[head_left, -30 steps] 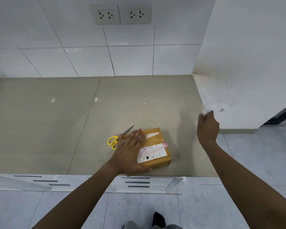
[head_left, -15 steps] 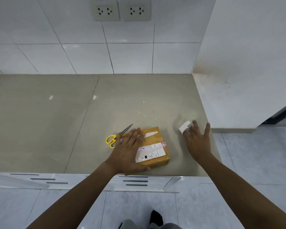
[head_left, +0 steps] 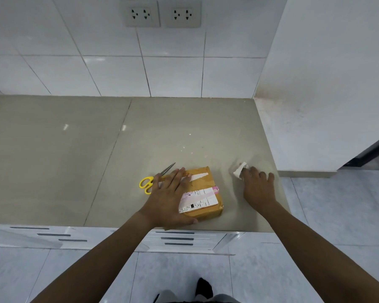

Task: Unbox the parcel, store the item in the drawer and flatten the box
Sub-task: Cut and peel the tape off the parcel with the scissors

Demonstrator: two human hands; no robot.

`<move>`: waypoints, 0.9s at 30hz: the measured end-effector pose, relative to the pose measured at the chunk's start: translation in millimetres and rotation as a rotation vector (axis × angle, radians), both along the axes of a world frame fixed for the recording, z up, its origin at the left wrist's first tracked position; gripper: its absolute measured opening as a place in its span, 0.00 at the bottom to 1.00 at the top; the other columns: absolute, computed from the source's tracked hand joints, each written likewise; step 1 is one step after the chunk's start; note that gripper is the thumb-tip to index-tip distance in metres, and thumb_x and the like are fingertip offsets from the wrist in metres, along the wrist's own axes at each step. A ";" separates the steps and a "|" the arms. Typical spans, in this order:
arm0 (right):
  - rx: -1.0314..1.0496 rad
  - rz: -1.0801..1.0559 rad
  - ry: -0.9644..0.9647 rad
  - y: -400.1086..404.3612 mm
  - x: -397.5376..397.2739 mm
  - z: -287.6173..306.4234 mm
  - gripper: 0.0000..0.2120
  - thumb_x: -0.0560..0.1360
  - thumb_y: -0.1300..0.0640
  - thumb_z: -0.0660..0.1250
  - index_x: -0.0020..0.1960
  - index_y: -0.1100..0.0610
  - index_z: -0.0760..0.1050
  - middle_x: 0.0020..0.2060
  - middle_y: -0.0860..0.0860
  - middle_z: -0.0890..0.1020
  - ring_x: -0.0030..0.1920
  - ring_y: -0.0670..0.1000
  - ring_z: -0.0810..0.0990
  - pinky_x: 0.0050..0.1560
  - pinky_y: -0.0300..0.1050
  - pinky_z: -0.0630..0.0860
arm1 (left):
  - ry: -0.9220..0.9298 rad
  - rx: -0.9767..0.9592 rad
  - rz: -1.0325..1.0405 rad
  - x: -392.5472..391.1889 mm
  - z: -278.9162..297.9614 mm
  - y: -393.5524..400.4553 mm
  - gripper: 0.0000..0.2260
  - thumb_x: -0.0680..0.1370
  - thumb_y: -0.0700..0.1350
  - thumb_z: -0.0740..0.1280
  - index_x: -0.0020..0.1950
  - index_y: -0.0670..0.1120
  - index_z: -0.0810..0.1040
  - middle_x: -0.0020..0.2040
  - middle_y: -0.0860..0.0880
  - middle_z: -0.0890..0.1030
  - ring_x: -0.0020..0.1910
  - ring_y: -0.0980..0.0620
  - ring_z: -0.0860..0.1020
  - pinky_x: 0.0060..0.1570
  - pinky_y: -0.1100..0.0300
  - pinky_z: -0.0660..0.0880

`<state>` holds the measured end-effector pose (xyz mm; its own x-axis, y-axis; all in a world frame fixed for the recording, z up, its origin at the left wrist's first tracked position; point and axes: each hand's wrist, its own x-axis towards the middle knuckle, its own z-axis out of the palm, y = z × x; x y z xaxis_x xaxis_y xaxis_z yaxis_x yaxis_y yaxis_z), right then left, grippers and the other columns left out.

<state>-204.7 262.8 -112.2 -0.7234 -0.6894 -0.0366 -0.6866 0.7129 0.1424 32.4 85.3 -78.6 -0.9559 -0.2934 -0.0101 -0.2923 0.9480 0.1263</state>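
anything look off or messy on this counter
Mostly minor: the parcel sits skewed to the counter edge, its pink-and-white label wrinkled. A crumpled white scrap lies at the right hand fingertips. Small white specks dot the counter beyond the parcel.

Bare counter (head_left: 53,160) left of scissors (head_left: 153,180)

Two hands are showing over the counter (head_left: 53,160): the left hand (head_left: 169,197) and the right hand (head_left: 258,189). One brown parcel (head_left: 206,193) is sitting there, carrying one white shipping label (head_left: 200,201). One pair of yellow-handled scissors (head_left: 153,179) is lying beside it. One white scrap (head_left: 240,169) is lying by the right fingertips. Two wall sockets (head_left: 142,14) are showing above.
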 end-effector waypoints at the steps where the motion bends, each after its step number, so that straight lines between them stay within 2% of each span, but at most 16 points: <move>1: -0.035 -0.005 -0.013 0.1 -0.9 1.9 0.16 0.64 0.66 0.67 0.51 0.58 0.78 0.49 0.59 0.80 0.41 0.61 0.78 0.52 0.61 0.69 | -0.001 -0.002 0.002 0.0 -0.2 -0.1 0.53 0.62 0.81 0.53 0.78 0.51 0.51 0.80 0.49 0.49 0.79 0.49 0.47 0.73 0.38 0.41; 3: -0.119 -0.017 -0.002 2.2 -4.4 2.5 0.14 0.64 0.66 0.62 0.48 0.57 0.77 0.47 0.58 0.80 0.43 0.60 0.78 0.49 0.58 0.69 | -0.004 0.000 0.004 -0.2 0.1 -0.3 0.53 0.62 0.81 0.53 0.78 0.50 0.52 0.80 0.49 0.50 0.79 0.49 0.48 0.73 0.38 0.42; 4: -0.145 -0.038 -0.020 4.3 -7.7 0.4 0.16 0.63 0.66 0.59 0.48 0.58 0.78 0.49 0.59 0.80 0.44 0.61 0.78 0.47 0.57 0.70 | -0.007 0.002 0.004 -0.3 0.6 -0.6 0.53 0.62 0.81 0.53 0.78 0.51 0.52 0.80 0.49 0.50 0.79 0.49 0.48 0.73 0.38 0.43; 6: -0.135 -0.068 -0.073 9.7 -14.9 -4.5 0.23 0.64 0.64 0.57 0.58 0.61 0.76 0.58 0.60 0.78 0.55 0.61 0.78 0.50 0.60 0.71 | -0.017 0.004 0.004 -1.3 1.7 -1.0 0.54 0.61 0.82 0.52 0.78 0.51 0.51 0.80 0.49 0.49 0.79 0.49 0.48 0.73 0.38 0.43; 8: -0.099 -0.081 -0.136 15.1 -21.7 -9.4 0.27 0.70 0.63 0.57 0.70 0.59 0.67 0.70 0.57 0.69 0.69 0.56 0.68 0.59 0.60 0.66 | -0.023 0.000 0.004 -1.7 2.9 -1.3 0.54 0.61 0.82 0.51 0.78 0.51 0.51 0.80 0.49 0.49 0.78 0.49 0.48 0.73 0.38 0.43; 10: -0.080 -0.089 -0.233 18.6 -29.6 -7.6 0.28 0.73 0.61 0.58 0.73 0.54 0.62 0.74 0.52 0.62 0.72 0.53 0.62 0.63 0.56 0.64 | -0.021 -0.004 0.006 -1.6 3.2 -1.4 0.54 0.61 0.82 0.52 0.78 0.51 0.51 0.80 0.49 0.49 0.78 0.49 0.48 0.73 0.37 0.44; 14: -0.095 -0.123 -0.305 12.7 -39.9 7.8 0.23 0.73 0.62 0.57 0.68 0.51 0.66 0.69 0.50 0.67 0.67 0.53 0.65 0.60 0.56 0.66 | -0.022 0.012 0.003 -2.2 2.3 -1.4 0.54 0.61 0.82 0.52 0.79 0.51 0.51 0.80 0.49 0.49 0.78 0.48 0.48 0.73 0.37 0.44; 17: 0.049 -0.187 -0.190 -2.1 -28.6 11.4 0.19 0.75 0.58 0.58 0.66 0.54 0.66 0.64 0.52 0.70 0.65 0.55 0.68 0.63 0.57 0.64 | -0.027 0.024 0.005 -2.7 0.8 -3.1 0.54 0.61 0.81 0.54 0.79 0.51 0.51 0.80 0.49 0.50 0.78 0.48 0.48 0.72 0.36 0.45; 19: -0.062 -0.245 -0.054 -12.0 -12.4 13.9 0.15 0.74 0.56 0.60 0.59 0.57 0.72 0.56 0.55 0.76 0.58 0.57 0.73 0.60 0.57 0.65 | -0.042 0.031 0.013 -3.1 -0.2 -4.0 0.54 0.61 0.81 0.54 0.78 0.52 0.50 0.80 0.50 0.49 0.78 0.49 0.48 0.72 0.36 0.46; 22: -0.289 -0.094 0.091 -20.8 13.2 14.3 0.08 0.68 0.58 0.66 0.46 0.60 0.77 0.41 0.57 0.78 0.41 0.60 0.78 0.45 0.52 0.70 | -0.051 0.029 0.011 -3.1 -0.8 -4.1 0.54 0.61 0.81 0.54 0.78 0.52 0.49 0.80 0.50 0.49 0.78 0.49 0.47 0.72 0.36 0.46; 24: -0.484 0.016 0.075 -23.1 30.2 12.4 0.09 0.66 0.59 0.64 0.45 0.60 0.78 0.41 0.57 0.78 0.39 0.60 0.78 0.40 0.51 0.72 | -0.035 0.046 0.013 -3.0 -1.3 -4.1 0.53 0.61 0.81 0.54 0.78 0.52 0.51 0.80 0.50 0.50 0.78 0.48 0.49 0.72 0.36 0.46; 27: -0.719 0.031 -0.019 -27.4 52.3 18.2 0.11 0.69 0.60 0.65 0.51 0.59 0.78 0.49 0.58 0.78 0.42 0.58 0.79 0.39 0.50 0.74 | -0.035 0.061 0.020 -3.0 1.8 -4.4 0.54 0.59 0.82 0.52 0.78 0.53 0.52 0.80 0.51 0.50 0.78 0.49 0.49 0.72 0.37 0.46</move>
